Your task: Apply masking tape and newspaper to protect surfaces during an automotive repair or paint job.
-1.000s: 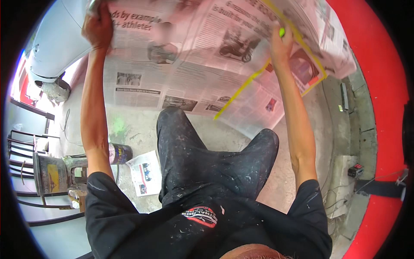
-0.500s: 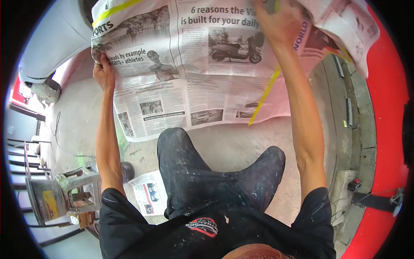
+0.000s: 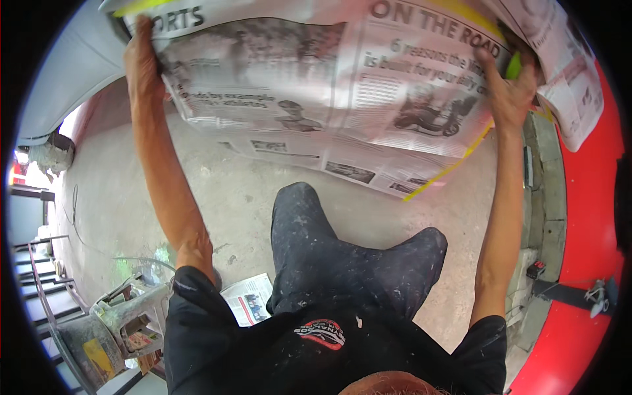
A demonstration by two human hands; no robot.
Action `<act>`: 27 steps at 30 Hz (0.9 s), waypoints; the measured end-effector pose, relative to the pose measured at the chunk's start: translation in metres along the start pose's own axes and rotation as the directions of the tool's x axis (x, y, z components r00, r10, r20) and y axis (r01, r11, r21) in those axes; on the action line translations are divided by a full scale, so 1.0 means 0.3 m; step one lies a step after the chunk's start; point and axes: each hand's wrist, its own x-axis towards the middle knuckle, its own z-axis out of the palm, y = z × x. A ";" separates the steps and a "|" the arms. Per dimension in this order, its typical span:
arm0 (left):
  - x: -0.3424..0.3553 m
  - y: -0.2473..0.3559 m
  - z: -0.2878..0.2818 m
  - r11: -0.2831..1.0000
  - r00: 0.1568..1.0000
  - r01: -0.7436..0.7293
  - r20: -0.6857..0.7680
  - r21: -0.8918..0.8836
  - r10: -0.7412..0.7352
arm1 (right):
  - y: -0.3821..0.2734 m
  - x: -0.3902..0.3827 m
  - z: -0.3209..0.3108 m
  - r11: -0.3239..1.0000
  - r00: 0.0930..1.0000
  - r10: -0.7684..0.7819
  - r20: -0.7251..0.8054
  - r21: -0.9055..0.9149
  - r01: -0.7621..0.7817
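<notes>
A wide newspaper sheet (image 3: 316, 85) hangs stretched between my two hands, its lower part sloping away over the floor. Strips of yellow tape (image 3: 449, 172) run along its right edge and top. My left hand (image 3: 142, 66) is closed on the sheet's upper left edge. At the upper right, my right hand (image 3: 512, 95) grips the other side, its thumb lying over the print. Beside its fingers shows a yellow-green thing (image 3: 514, 66), mostly hidden. More newspaper (image 3: 579, 99) droops past the right hand. Motion blurs the print in places.
A pale grey curved panel (image 3: 72, 59) fills the upper left. On the lower left stand a stained stool-like frame (image 3: 135, 316) and a folded newspaper (image 3: 251, 297) on the floor. Concrete blocks (image 3: 552, 197) line a red surface (image 3: 592, 191) at right. A cable (image 3: 78, 220) crosses the floor.
My right hand has moved right and closer to me, while the left has gone farther up. The sheet is spread wider, and its lower edge has swung away from my knees.
</notes>
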 end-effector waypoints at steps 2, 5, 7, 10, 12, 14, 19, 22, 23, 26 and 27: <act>0.023 0.031 0.016 0.999 0.998 0.044 0.041 0.027 -0.045 | 0.000 -0.003 0.000 0.999 1.000 0.005 0.016 0.042 -0.005; -0.021 0.025 0.057 0.972 0.992 0.097 0.097 -0.215 -0.078 | -0.014 -0.006 0.005 0.997 0.997 0.066 0.041 0.043 -0.067; -0.065 -0.001 0.089 0.988 0.987 -0.154 -0.051 0.009 0.154 | -0.030 0.002 0.004 0.995 0.996 0.080 0.045 0.049 -0.082; -0.128 -0.036 0.120 0.928 0.927 -0.251 -0.207 0.276 0.313 | -0.051 0.012 0.013 0.972 0.967 0.236 0.096 -0.028 -0.234; -0.154 -0.049 0.144 0.885 0.867 -0.305 -0.282 0.352 0.411 | -0.058 0.019 0.027 0.971 0.961 0.241 0.134 -0.034 -0.238; -0.167 -0.053 0.159 0.867 0.815 -0.384 -0.325 0.317 0.480 | -0.053 0.019 0.048 0.970 0.958 0.244 0.148 -0.049 -0.239; -0.181 -0.055 0.174 0.931 0.879 -0.258 -0.338 0.257 0.337 | -0.040 -0.011 0.040 0.968 0.967 0.239 0.088 -0.097 -0.230; -0.151 -0.047 0.166 0.881 0.769 -0.414 -0.428 0.230 0.474 | -0.055 0.009 -0.005 0.845 0.850 0.527 -0.023 -0.092 -0.526; -0.138 -0.039 0.144 0.876 0.756 -0.420 -0.442 0.239 0.483 | -0.068 0.025 -0.016 0.837 0.846 0.533 -0.003 -0.142 -0.528; -0.103 -0.027 0.056 0.855 0.774 -0.363 -0.390 0.371 0.498 | -0.112 0.039 -0.033 0.972 0.973 0.181 -0.142 -0.125 -0.199; -0.073 -0.024 0.022 0.880 0.774 -0.348 -0.430 0.323 0.464 | -0.126 0.045 -0.020 0.975 0.975 0.167 -0.143 -0.125 -0.185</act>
